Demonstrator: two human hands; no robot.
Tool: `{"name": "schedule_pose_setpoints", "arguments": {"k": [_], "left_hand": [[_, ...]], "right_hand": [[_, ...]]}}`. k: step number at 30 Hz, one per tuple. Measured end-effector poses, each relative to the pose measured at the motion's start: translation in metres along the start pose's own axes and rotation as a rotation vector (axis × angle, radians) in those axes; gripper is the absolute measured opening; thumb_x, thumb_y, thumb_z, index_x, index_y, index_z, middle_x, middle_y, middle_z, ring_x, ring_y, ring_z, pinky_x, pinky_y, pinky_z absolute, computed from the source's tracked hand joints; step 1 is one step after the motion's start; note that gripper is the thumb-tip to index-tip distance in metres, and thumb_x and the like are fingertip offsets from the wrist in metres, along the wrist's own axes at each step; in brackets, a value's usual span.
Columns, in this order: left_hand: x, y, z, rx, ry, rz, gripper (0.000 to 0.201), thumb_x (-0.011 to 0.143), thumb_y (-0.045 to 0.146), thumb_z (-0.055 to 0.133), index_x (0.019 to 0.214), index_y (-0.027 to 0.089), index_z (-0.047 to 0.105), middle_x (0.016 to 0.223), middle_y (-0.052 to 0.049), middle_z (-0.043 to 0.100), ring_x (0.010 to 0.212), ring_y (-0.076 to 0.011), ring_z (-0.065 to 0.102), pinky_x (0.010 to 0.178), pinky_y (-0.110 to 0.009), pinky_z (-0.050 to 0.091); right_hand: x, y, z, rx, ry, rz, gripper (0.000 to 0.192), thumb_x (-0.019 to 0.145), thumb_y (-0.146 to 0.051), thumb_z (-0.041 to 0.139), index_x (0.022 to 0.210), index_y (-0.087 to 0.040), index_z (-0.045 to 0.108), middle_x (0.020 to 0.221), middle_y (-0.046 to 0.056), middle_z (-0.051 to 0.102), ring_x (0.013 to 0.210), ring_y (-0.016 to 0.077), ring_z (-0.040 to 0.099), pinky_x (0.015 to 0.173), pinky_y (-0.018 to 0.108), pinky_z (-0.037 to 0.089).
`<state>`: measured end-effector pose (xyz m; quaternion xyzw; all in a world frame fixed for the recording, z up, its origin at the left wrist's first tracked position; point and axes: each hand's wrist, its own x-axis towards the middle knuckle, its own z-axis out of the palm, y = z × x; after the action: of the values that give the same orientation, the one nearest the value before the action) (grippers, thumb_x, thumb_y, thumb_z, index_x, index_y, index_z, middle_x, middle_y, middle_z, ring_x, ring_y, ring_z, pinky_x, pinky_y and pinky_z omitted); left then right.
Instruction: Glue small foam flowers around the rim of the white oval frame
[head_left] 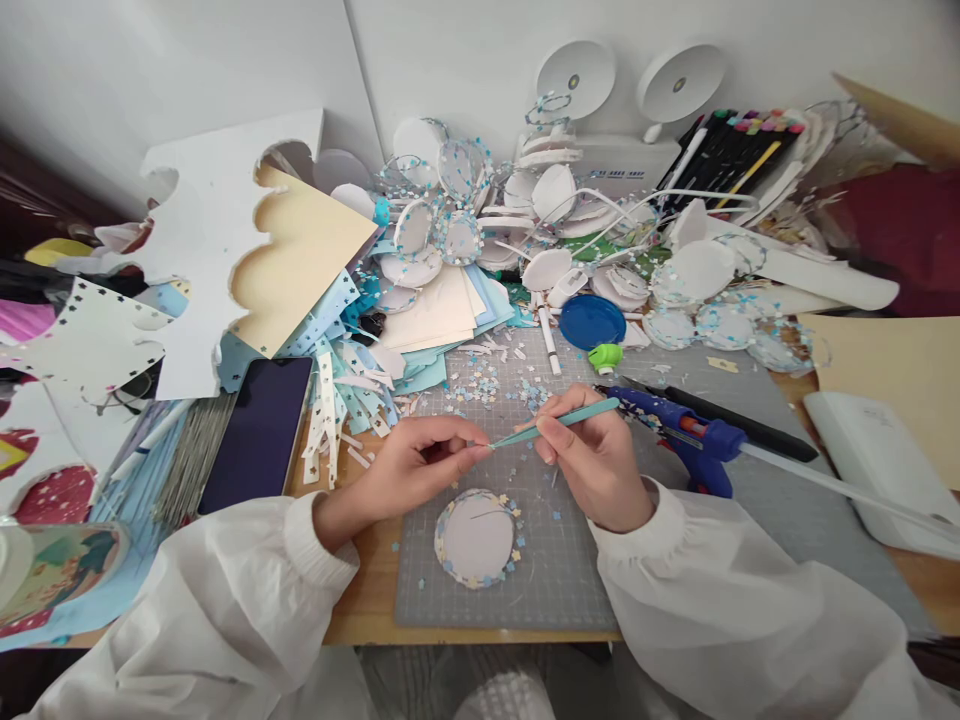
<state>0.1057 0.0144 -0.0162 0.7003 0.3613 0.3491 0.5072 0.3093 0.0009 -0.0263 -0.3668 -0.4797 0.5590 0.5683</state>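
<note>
My right hand [592, 455] grips a pair of teal tweezers [577, 414], their tips pointing left. Close to those tips, my left hand [427, 460] is closed in a pinch between thumb and forefinger; what it pinches is too small to make out. Below both hands a white round disc [474, 540] lies on the grey cutting mat [559, 585], its rim ringed with small blue and yellow stars. Loose paper stars [480, 388] are scattered on the mat beyond my hands.
A blue glue gun [694, 430] with a long glue stick lies right of my right hand. A phone [259, 430] and paper strips [330, 410] are at left. Behind are a blue lid [592, 322], a marker [549, 335] and piled star-trimmed discs [442, 225].
</note>
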Motion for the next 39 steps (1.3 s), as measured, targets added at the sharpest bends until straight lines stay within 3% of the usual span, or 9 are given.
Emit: {"name": "schedule_pose_setpoints", "arguments": {"k": [7, 10, 15, 21, 24, 28, 33, 36, 39], "left_hand": [[0.001, 0.001, 0.001, 0.007, -0.001, -0.015, 0.016, 0.084, 0.024, 0.063, 0.083, 0.01, 0.071, 0.055, 0.002, 0.048, 0.048, -0.0061, 0.034, 0.043, -0.018, 0.027], [0.001, 0.001, 0.001, 0.034, 0.01, -0.044, 0.019, 0.084, 0.027, 0.063, 0.084, 0.01, 0.071, 0.06, -0.001, 0.057, 0.049, -0.007, 0.037, 0.044, -0.019, 0.029], [0.001, 0.005, -0.001, 0.004, 0.057, -0.067, 0.026, 0.085, 0.033, 0.062, 0.08, 0.01, 0.071, 0.068, -0.007, 0.065, 0.056, -0.0105, 0.047, 0.048, -0.021, 0.035], [-0.003, 0.008, -0.005, -0.189, -0.002, -0.071, 0.053, 0.09, 0.049, 0.051, 0.051, 0.013, 0.055, 0.047, 0.002, 0.044, 0.046, -0.0077, 0.037, 0.048, -0.022, 0.03], [-0.004, 0.007, -0.005, -0.347, -0.053, -0.123, 0.055, 0.09, 0.049, 0.05, 0.048, 0.014, 0.047, 0.045, 0.003, 0.04, 0.045, -0.0068, 0.034, 0.048, -0.022, 0.029], [-0.003, 0.008, -0.002, -0.472, -0.013, -0.215, 0.047, 0.085, 0.041, 0.059, 0.048, 0.014, 0.047, 0.042, 0.006, 0.031, 0.042, -0.0055, 0.025, 0.045, -0.023, 0.023], [-0.001, 0.007, -0.001, -0.506, 0.009, -0.248, 0.038, 0.087, 0.037, 0.055, 0.058, 0.013, 0.058, 0.042, 0.008, 0.027, 0.041, -0.0053, 0.018, 0.044, -0.024, 0.014], [-0.001, 0.005, -0.002, -0.48, 0.018, -0.272, 0.038, 0.087, 0.038, 0.053, 0.06, 0.012, 0.06, 0.042, 0.008, 0.027, 0.04, -0.0055, 0.018, 0.044, -0.025, 0.012], [-0.002, 0.003, -0.003, -0.461, -0.012, -0.284, 0.038, 0.088, 0.038, 0.051, 0.059, 0.013, 0.058, 0.043, 0.007, 0.028, 0.04, -0.0062, 0.022, 0.044, -0.024, 0.016]], "right_hand": [[0.002, -0.002, 0.0, 0.019, 0.024, 0.054, 0.016, 0.082, -0.028, 0.067, 0.078, -0.021, 0.053, 0.064, -0.006, 0.051, 0.047, 0.0065, 0.045, 0.048, 0.024, 0.038], [0.005, -0.005, 0.0, -0.023, 0.085, -0.024, 0.015, 0.082, -0.026, 0.066, 0.078, -0.021, 0.053, 0.068, -0.005, 0.052, 0.049, 0.0067, 0.047, 0.05, 0.025, 0.04], [0.004, -0.02, 0.007, -0.381, 0.117, -0.474, 0.014, 0.081, -0.009, 0.062, 0.082, -0.022, 0.057, 0.072, -0.001, 0.058, 0.073, 0.0159, 0.065, 0.064, 0.032, 0.053], [0.0, -0.045, 0.031, -1.085, -0.303, -1.134, 0.013, 0.08, -0.004, 0.061, 0.081, -0.017, 0.062, 0.086, 0.008, 0.071, 0.07, 0.0153, 0.062, 0.061, 0.03, 0.052], [0.001, -0.045, 0.043, -1.233, -0.407, -1.275, 0.02, 0.081, -0.007, 0.06, 0.065, -0.019, 0.059, 0.072, 0.004, 0.069, 0.062, 0.0141, 0.056, 0.057, 0.029, 0.048], [-0.002, -0.039, 0.051, -1.303, -0.43, -1.229, 0.023, 0.084, -0.009, 0.057, 0.064, -0.019, 0.059, 0.067, 0.002, 0.064, 0.06, 0.0139, 0.051, 0.06, 0.03, 0.046], [-0.022, -0.044, 0.041, -1.323, -0.433, -0.928, 0.018, 0.086, -0.006, 0.049, 0.094, -0.014, 0.063, 0.09, 0.008, 0.067, 0.086, 0.0189, 0.057, 0.079, 0.035, 0.046], [-0.044, -0.047, 0.02, -1.283, -0.339, -0.777, 0.019, 0.083, -0.005, 0.053, 0.099, -0.012, 0.061, 0.094, 0.01, 0.065, 0.088, 0.0201, 0.056, 0.078, 0.036, 0.044], [-0.07, -0.044, -0.011, -1.256, -0.117, -0.627, 0.016, 0.081, -0.004, 0.056, 0.093, -0.014, 0.059, 0.08, 0.005, 0.062, 0.077, 0.0167, 0.054, 0.072, 0.033, 0.041]]}}
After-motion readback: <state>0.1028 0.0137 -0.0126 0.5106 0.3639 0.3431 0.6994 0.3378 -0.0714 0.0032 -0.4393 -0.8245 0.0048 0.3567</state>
